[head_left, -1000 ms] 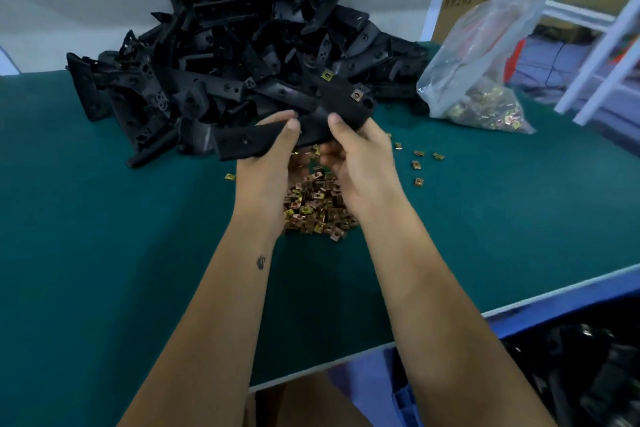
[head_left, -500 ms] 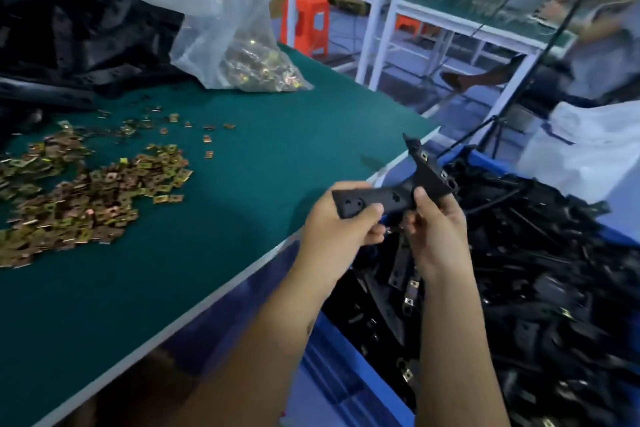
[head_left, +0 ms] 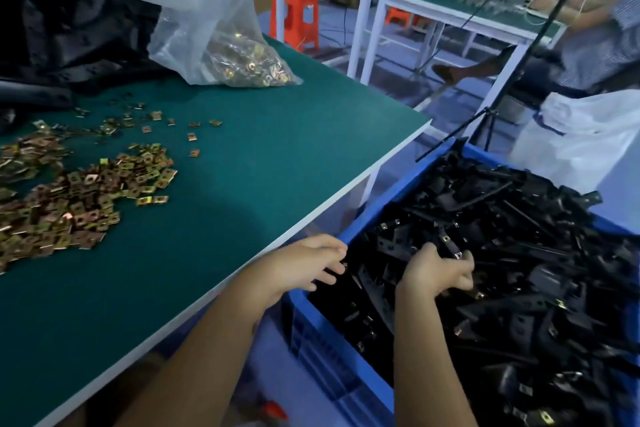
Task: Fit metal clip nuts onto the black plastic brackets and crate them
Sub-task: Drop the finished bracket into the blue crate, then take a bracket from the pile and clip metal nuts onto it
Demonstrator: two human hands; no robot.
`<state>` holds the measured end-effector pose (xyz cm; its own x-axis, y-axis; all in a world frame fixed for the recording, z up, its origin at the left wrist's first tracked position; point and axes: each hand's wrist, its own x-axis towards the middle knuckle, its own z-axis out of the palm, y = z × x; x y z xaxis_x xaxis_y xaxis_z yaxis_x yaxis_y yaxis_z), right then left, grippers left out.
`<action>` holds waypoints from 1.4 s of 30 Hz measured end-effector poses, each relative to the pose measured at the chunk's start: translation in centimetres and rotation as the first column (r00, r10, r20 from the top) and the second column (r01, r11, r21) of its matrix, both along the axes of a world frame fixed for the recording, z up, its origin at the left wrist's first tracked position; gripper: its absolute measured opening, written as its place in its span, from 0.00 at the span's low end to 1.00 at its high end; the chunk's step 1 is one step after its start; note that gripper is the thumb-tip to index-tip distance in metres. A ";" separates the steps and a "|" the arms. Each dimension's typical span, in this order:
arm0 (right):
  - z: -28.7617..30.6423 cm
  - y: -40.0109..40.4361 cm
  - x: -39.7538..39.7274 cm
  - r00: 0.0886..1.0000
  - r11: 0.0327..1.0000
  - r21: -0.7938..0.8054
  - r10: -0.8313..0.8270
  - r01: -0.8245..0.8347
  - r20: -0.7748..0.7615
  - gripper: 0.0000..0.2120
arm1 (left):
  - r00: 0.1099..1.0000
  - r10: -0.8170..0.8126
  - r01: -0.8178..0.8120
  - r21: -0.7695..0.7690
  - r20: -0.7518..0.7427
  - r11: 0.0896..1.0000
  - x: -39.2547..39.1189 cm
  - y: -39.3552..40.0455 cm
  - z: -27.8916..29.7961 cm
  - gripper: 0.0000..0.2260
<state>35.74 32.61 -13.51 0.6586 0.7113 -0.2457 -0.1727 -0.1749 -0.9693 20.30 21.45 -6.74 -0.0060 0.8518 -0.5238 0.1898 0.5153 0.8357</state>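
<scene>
A blue crate [head_left: 391, 201] beside the table is full of black plastic brackets [head_left: 526, 253] with metal clip nuts fitted. My right hand [head_left: 438, 272] is down inside the crate, fingers curled over one black bracket [head_left: 449, 246] that lies on the heap and shows a clip nut at its end. Over the crate's near corner hovers my left hand [head_left: 308, 263], its fingers loose and holding nothing. Loose brass-coloured clip nuts [head_left: 86, 204] are spread on the green table [head_left: 277, 156]. Bare brackets [head_left: 69, 35] are heaped at the back left.
A clear plastic bag of clip nuts [head_left: 242, 62] stands at the table's far side. Behind are white-framed tables [head_left: 450, 14], an orange stool [head_left: 298, 15], a white sack [head_left: 585, 135], a thin black tripod pole [head_left: 519, 55] and a seated person [head_left: 571, 55].
Both hands carried the fitted bracket from the table over to the crate and lowered it in. My left hand has let go of it.
</scene>
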 end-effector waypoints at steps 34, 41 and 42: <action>13.1 -7.0 -46.2 -0.614 -0.134 -0.599 0.210 -0.789 0.761 0.12 | 0.040 0.915 -0.791 0.546 -0.402 0.275 -27.0 -17.1 2.8 0.07; 13.8 -7.7 -45.5 -0.397 -0.096 -0.385 0.224 -0.918 0.890 0.06 | 0.020 0.941 -0.803 0.555 -0.339 0.217 -26.9 -17.3 2.8 0.07; 14.0 -7.8 -45.0 -0.353 -0.121 -0.333 0.244 -0.935 0.903 0.07 | 0.018 0.945 -0.803 0.558 -0.327 0.209 -26.9 -17.3 2.8 0.07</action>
<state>-9.30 24.85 0.47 -0.9046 0.3109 0.2916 0.1972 0.9118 -0.3601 -6.61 4.19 -3.99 -0.9962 0.0396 0.0775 0.0869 0.4981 0.8628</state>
